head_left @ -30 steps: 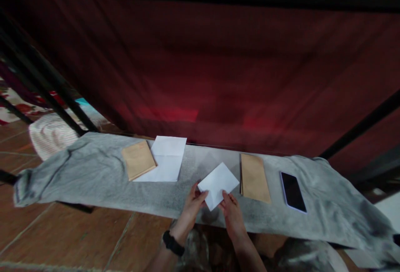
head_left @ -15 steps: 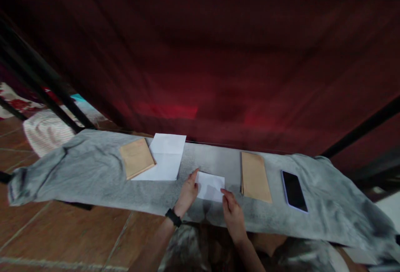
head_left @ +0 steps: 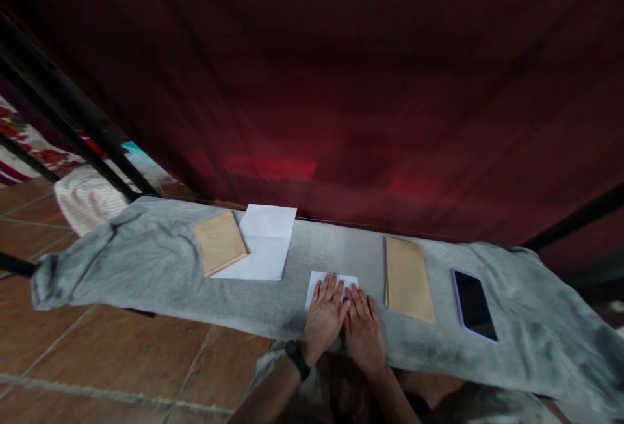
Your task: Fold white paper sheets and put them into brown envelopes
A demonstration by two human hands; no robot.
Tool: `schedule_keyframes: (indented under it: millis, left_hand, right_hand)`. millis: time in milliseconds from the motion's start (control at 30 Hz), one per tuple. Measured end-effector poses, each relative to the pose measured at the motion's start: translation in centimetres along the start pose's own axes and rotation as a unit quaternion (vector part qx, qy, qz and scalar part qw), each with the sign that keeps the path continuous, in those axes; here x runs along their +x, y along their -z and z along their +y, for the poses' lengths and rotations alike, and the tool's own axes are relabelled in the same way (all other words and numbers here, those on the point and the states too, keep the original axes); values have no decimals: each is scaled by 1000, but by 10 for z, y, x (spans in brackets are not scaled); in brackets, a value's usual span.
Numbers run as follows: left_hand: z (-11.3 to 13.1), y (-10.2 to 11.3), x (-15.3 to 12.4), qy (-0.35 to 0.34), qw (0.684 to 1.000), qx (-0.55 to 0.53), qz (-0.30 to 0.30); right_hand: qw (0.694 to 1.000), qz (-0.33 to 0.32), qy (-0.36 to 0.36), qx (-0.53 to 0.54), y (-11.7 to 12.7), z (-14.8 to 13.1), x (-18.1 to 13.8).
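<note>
A small folded sheet of white paper (head_left: 312, 281) lies on the grey cloth in front of me, mostly covered by my hands. My left hand (head_left: 324, 320) rests flat on its left and middle part, fingers stretched forward; a dark band circles that wrist. Close beside it, my right hand (head_left: 364, 333) lies flat over the paper's right part, fingers also extended. The two hands touch or nearly touch at the thumbs. Neither hand grips anything. How the paper's near edge lies is hidden beneath the palms.
On the left, a stack of brown envelopes (head_left: 220, 244) overlaps a creased white sheet (head_left: 266, 248). More brown envelopes (head_left: 409, 279) lie to the right, then a phone (head_left: 475, 305) with a dark screen. Grey cloth (head_left: 160, 261) covers the narrow bench; a dark red curtain (head_left: 312, 99) hangs behind.
Both hands have moved from the small paper's side edges onto its top, coming together and flattening over it. The whole view has shifted slightly.
</note>
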State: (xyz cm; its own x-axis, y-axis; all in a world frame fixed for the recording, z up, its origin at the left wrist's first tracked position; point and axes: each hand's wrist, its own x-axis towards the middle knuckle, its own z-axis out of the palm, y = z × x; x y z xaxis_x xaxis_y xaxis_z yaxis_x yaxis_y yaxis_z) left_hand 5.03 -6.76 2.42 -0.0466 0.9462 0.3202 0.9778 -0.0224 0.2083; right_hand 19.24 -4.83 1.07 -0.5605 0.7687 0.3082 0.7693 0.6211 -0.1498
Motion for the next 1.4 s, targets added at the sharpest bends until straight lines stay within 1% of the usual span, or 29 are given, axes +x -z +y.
schedule_keyframes:
  millis: [67, 167, 333, 467, 567, 667, 833, 967, 1067, 1200, 1267, 1333, 1400]
  left_hand:
    - [2, -7, 3, 1, 1000, 6, -5]
    - [-6, -11, 2, 13, 1000, 23, -1]
    - [-27, -4, -10, 70, 996, 46, 32]
    - [-34, 1, -14, 74, 995, 59, 29]
    - [-33, 1, -13, 67, 995, 68, 23]
    - [-32, 0, -13, 72, 995, 66, 30]
    - [-33, -3, -15, 87, 993, 68, 34]
    - [-31, -4, -14, 101, 991, 73, 42]
    - [-22, -4, -8, 102, 992, 65, 45]
    - [-1, -9, 1, 59, 998, 20, 15]
    - [3, -12, 2, 56, 998, 11, 9]
    - [0, -12, 1, 73, 997, 16, 14]
    - [-10, -9, -3, 89, 995, 25, 22]
  right_hand:
    - [1000, -11, 4, -4, -1, 1, -1]
    - [1000, -12, 14, -5, -2, 2, -2]
    - [1000, 21, 6, 3, -3, 1, 1]
    - [999, 36, -23, 15, -7, -4, 15]
    - [999, 42, -21, 25, -11, -11, 28]
    - [998, 55, -20, 20, -17, -13, 33]
    - [996, 82, -40, -15, -22, -5, 24]
    - [996, 77, -38, -24, -23, 3, 17]
    - [997, 71, -36, -16, -23, 4, 15]
    - [998, 60, -28, -15, -22, 4, 14]
    - [998, 62, -28, -11, -22, 4, 14]
    - [997, 69, -30, -1, -22, 4, 14]
    - [997, 73, -27, 5, -22, 4, 14]
